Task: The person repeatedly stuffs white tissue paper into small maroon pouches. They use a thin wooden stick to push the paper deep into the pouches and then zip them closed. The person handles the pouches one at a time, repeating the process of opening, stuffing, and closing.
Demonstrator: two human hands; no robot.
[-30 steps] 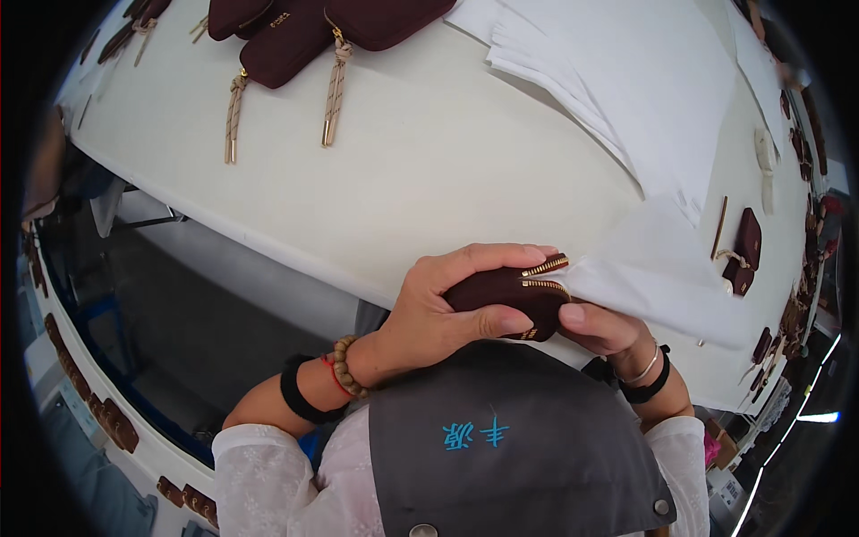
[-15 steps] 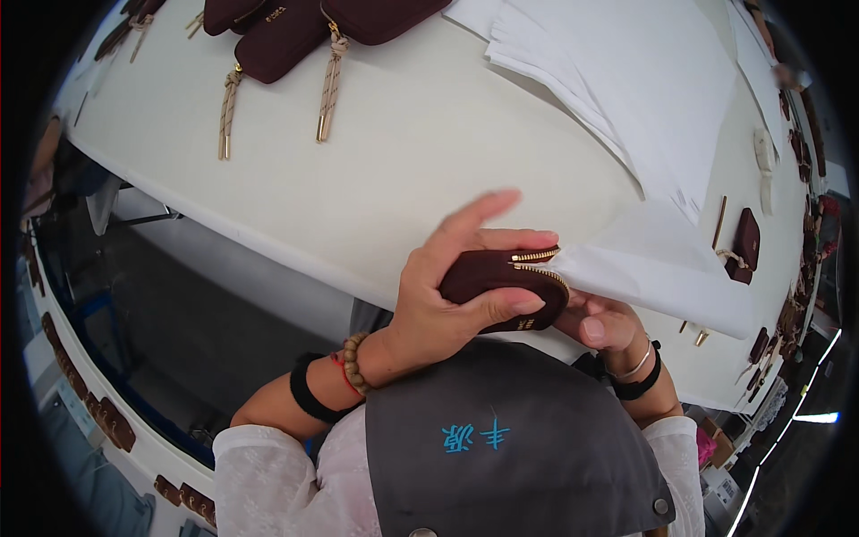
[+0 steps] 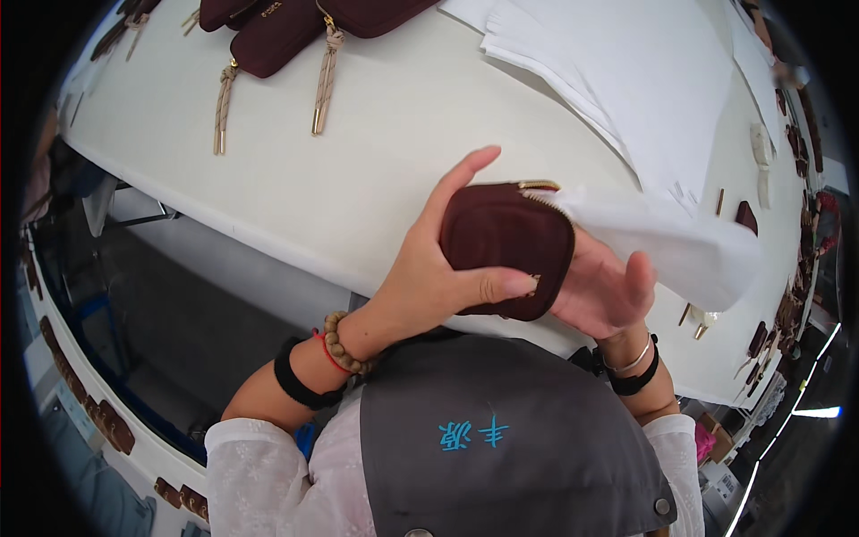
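Note:
Upright in my left hand is a small dark maroon zip pouch. My thumb presses its front face near the lower right, and the index finger sticks up beyond its top. Along its top right edge the gold zipper is partly undone. White paper reaches from this opening out to the right. At the pouch's right side, my right hand has its palm turned up and thumb apart, its fingers partly hidden by the pouch. Whether it touches the pouch, I cannot tell.
More maroon pouches with beige cord pulls lie at the far left of the white table. Stacked white paper sheets cover the far right. Another maroon pouch and several small items sit along the right edge.
My left hand has raised the pouch and turned its front face more into view. The right hand has opened out beside it, palm up. The paper has shifted with the pouch.

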